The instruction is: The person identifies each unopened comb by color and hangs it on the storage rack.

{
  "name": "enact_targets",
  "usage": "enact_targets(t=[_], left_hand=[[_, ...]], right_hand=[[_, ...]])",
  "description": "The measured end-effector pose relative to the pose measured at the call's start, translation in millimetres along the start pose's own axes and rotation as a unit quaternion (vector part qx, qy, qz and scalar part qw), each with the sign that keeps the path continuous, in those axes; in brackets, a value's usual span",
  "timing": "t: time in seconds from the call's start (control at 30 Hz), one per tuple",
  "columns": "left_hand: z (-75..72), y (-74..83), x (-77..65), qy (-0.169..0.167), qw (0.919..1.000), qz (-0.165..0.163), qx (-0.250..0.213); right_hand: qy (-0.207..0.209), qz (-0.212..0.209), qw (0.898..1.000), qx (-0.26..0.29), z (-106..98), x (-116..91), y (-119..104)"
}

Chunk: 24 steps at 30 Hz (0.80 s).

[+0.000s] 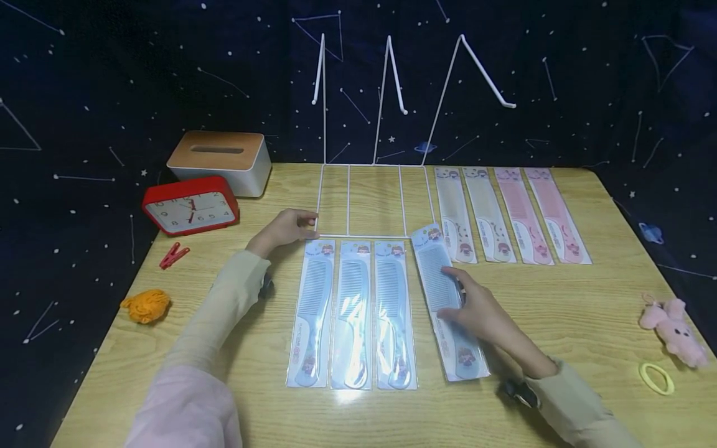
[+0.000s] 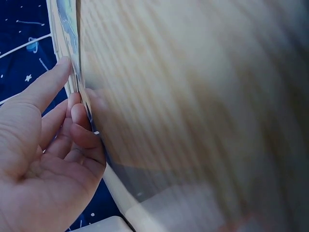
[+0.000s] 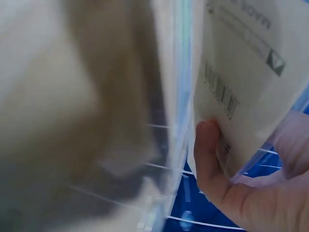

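A blue comb in a clear packet (image 1: 434, 280) is gripped in my right hand (image 1: 482, 311), across its width. It lies tilted, its top end by the rack's front right corner. In the right wrist view, the packet's back (image 3: 241, 87) shows a barcode, with a digit against it. My left hand (image 1: 282, 231) holds the front left corner of a white wire rack (image 1: 361, 236); in the left wrist view the hand (image 2: 53, 140) has curled fingers at that edge. Three more packaged blue combs (image 1: 312, 314) lie side by side before the rack.
Three rack hooks (image 1: 392, 68) rise at the back. Several packaged yellowish and pink combs (image 1: 523, 218) lie right of the rack. At left are a tissue box (image 1: 252, 165), red clock (image 1: 190, 211), red clip (image 1: 173, 255) and orange bundle (image 1: 145, 306); at right, a pink plush (image 1: 674, 333) and yellow ring (image 1: 656, 391).
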<state>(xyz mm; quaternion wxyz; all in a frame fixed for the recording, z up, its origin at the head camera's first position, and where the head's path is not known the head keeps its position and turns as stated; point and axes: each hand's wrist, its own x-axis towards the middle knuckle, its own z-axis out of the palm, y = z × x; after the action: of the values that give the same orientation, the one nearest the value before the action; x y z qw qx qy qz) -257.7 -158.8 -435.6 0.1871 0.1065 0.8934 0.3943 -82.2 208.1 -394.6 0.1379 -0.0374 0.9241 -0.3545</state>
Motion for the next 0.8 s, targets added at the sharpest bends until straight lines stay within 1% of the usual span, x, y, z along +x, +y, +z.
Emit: enact_targets(t=[0.1,0.17,0.23,0.33,0.5,0.63,0.8], left_hand=[[0.0,1.2,0.2,0.003,1.0,-0.001,0.004],[-0.1,1.8,0.1,0.003,1.0,-0.001,0.006],[-0.3,2.1,-0.2,0.003,1.0,0.0,0.008],[-0.7,1.7,-0.6,0.004,0.9999,0.004,0.012],[-1.0,0.6,-0.4,0.004,0.9999,0.009,0.009],[-0.4,0.1,0.8,-0.002,1.0,0.008,0.004],[0.2,-1.0,2.8,-0.004,1.0,0.006,0.002]], right_hand=[[0.011,-0.025,1.0,0.006,-8,-2,-11],[0.02,-0.052,0.998,0.021,-12,-2,-20],[0.03,-0.088,0.995,0.044,-16,-1,-29],[0.044,-0.146,0.985,0.086,-21,4,-45],[0.066,-0.227,0.962,0.136,-26,16,-78],[0.062,-0.268,0.948,0.159,-28,26,-105],[0.048,-0.307,0.935,0.171,-27,40,-135]])
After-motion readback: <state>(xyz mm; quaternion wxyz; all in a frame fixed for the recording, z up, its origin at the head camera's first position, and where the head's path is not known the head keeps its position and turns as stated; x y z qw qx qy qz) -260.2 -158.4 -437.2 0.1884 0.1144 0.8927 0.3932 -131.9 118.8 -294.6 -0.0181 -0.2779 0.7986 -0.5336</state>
